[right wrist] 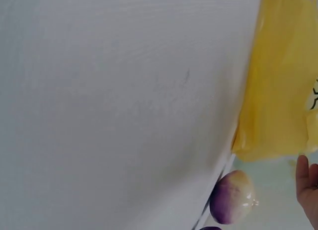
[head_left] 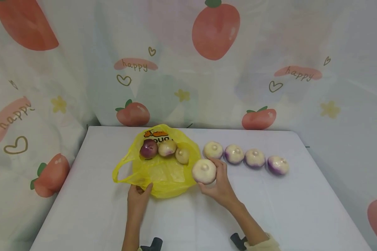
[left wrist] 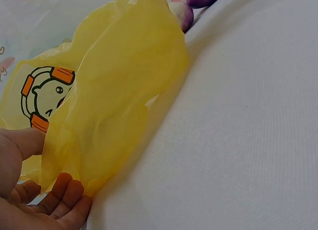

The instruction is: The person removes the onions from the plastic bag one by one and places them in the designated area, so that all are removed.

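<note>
A yellow plastic bag (head_left: 163, 177) lies spread with its mouth open, and three onions rest in it, one of them a dark purple onion (head_left: 149, 149). My left hand (head_left: 139, 198) pinches the near edge of the bag between thumb and fingers; in the left wrist view the thumb is on the inner side of the plastic. With curled fingers and thumb, my right hand (head_left: 220, 184) holds a whitish onion (head_left: 204, 172) at the bag's right edge. Only some fingers of that hand show at the right wrist view's edge, with the held onion out of sight.
Several purple-and-white onions (head_left: 254, 158) stand in a row right of the bag on the white-covered table (head_left: 88, 209). Behind it hangs a curtain (head_left: 176, 42) printed with fruit and hearts. A bag handle (head_left: 118, 170) loops out to the left.
</note>
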`<state>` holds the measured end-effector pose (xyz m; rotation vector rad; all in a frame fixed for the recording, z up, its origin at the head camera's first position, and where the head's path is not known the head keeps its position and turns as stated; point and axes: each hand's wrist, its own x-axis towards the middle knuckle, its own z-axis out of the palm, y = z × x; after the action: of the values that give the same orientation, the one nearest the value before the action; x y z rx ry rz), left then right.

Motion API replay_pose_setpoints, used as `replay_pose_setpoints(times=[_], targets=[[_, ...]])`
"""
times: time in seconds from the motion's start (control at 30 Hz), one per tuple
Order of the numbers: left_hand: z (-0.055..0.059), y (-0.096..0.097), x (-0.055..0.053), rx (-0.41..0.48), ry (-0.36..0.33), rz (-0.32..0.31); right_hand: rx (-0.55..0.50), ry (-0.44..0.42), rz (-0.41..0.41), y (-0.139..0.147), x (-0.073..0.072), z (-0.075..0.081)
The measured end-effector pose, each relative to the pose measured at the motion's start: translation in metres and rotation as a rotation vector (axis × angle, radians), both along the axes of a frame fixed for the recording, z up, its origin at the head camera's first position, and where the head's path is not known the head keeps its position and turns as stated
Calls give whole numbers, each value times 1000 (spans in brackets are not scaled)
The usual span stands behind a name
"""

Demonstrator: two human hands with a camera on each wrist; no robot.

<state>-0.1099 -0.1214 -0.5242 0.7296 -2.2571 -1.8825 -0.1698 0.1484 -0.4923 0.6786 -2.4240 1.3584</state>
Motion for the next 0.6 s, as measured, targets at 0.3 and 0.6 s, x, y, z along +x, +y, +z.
replay_pose_setpoints(times=[0.3, 0.6], targets=[[0, -1, 1, -6, 13, -3, 26, -11, -14, 11, 3, -5], [0, 0, 0, -2, 7, 5, 94, -65, -100, 29, -7, -4]])
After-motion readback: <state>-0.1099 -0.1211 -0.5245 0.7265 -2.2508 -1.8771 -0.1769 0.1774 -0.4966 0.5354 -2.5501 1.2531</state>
